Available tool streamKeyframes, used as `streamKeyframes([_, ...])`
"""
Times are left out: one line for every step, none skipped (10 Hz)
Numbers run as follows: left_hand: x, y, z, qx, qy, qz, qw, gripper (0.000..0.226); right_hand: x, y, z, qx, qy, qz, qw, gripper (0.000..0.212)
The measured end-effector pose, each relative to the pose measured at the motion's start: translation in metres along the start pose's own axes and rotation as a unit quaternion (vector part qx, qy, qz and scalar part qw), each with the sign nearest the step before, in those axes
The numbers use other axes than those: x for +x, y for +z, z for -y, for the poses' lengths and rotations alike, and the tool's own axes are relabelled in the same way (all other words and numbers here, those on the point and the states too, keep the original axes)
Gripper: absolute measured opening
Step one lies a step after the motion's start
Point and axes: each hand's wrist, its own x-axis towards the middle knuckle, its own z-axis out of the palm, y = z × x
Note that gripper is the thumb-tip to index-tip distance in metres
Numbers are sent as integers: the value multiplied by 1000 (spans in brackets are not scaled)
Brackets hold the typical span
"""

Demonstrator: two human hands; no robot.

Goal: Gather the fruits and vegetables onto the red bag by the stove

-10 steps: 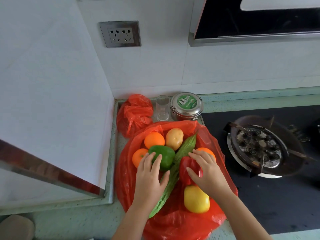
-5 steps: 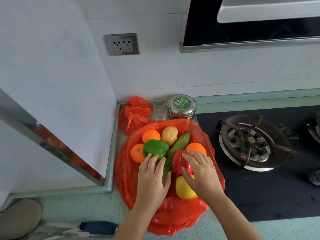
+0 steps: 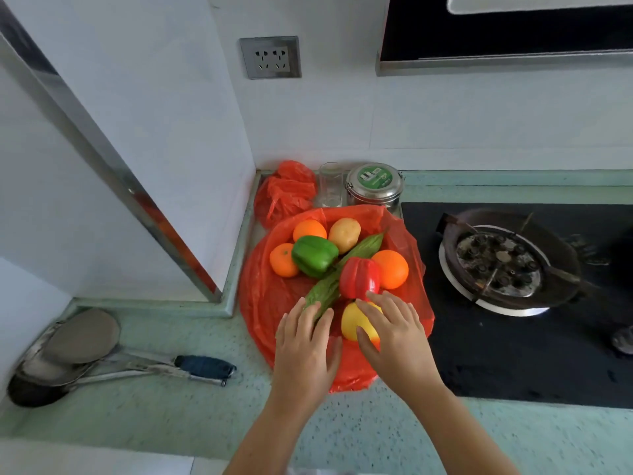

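On the red bag (image 3: 274, 303) spread just left of the stove (image 3: 503, 265) lie three oranges, a green pepper (image 3: 314, 256), a potato (image 3: 344, 234), a long green gourd (image 3: 342, 272), a red pepper (image 3: 360, 278) and a yellow fruit (image 3: 356, 320). The left hand (image 3: 305, 347) rests flat, fingers spread, on the gourd's near end. The right hand (image 3: 394, 334) lies open over the yellow fruit, fingertips touching the red pepper, gripping nothing.

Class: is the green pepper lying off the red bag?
No: the green pepper lies on the red bag, beside an orange.
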Motion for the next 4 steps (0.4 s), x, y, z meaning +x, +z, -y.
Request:
streamKeyframes([-14,-5,-2,-4,-3,2,1000,37,-13,-3,4,1,-16,-6,1000,40])
streamKeyframes([-25,-12,-4,-10,-9,7,1000,38,-26,-6,10,6,-16,-15,1000,38])
streamKeyframes([-35,-19,-5,-14,10,-9,1000,38,-39,-10,16,2,-21,-36,999,37])
streamKeyframes([-45,-32,-8,-16,24,1,1000,39,-53,-13,26,-11,-25,-43,999,38])
